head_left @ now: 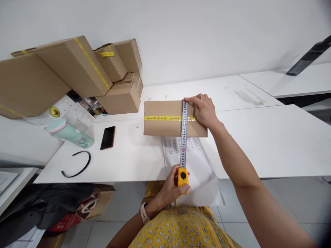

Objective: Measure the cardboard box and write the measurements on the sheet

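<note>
A closed cardboard box point(162, 127) with yellow printed tape along its top lies on the white table. My left hand point(172, 187) is wrapped round a yellow tape measure point(183, 177), held at the table's front edge. Its metal blade point(183, 137) runs out across the box's short side to the far edge. There my right hand point(204, 108) rests on the box, its index finger holding the blade's tip down; the other fingers are curled and partly hidden. Under the blade and the box's near side lies a printed paper sheet point(191, 165), hanging over the table edge.
Several cardboard boxes point(121, 98) are stacked at the back left. A mint-green tumbler point(73, 134), a phone point(108, 137) and a black headband point(89, 162) lie on the left of the table point(124, 162). A dark handheld device point(309, 57) stands far right.
</note>
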The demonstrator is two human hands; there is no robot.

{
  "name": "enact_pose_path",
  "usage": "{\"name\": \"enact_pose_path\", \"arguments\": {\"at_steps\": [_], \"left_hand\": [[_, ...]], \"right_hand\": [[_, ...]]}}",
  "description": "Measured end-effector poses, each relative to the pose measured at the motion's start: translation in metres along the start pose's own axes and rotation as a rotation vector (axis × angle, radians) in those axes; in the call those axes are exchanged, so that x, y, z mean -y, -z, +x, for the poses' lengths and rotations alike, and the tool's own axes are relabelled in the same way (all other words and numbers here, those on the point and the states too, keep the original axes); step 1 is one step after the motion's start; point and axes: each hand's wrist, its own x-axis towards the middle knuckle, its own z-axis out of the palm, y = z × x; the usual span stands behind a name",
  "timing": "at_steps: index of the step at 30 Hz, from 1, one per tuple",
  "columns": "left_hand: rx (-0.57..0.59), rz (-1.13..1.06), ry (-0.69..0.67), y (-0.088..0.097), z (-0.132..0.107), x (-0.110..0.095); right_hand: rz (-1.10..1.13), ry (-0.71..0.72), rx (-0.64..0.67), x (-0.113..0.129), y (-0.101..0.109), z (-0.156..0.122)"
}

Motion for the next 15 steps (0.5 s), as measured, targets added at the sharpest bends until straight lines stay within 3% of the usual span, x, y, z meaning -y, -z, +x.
{"name": "enact_pose_path", "arguments": {"at_steps": [5,9,15], "left_hand": [[0.003,-0.029,-0.043,0.002,-0.006,-0.003],[-0.091,-0.016,-0.149,0.013,-0.020,-0.014],[-0.205,0.052,-0.237,0.031,-0.039,-0.025]], "right_hand": [[-0.030,-0.009,0.003,0.001,0.000,0.001],[-0.105,-0.002,-0.019,0.010,0.002,-0.008],[-0.175,0.082,-0.137,0.026,-0.003,-0.073]]}}
